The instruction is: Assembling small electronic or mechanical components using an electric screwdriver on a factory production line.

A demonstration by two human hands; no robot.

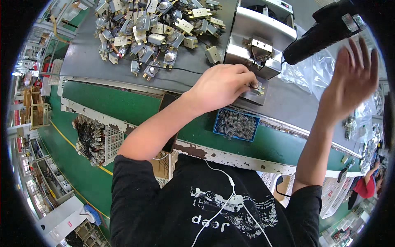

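At the grey plate below the metal press (260,41), your left hand (222,86) pinches a small metal part (257,87) between its fingertips. Your right hand (353,78) is raised, fingers spread wide and holding nothing, under the black hanging tool (325,31). A blue tray of springs (236,124) lies nearer you.

Blue tray of springs (217,131)

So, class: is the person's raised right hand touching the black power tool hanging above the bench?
Apart. The head view shows the open right hand below the black power tool, with clear plastic wrap visible between them.
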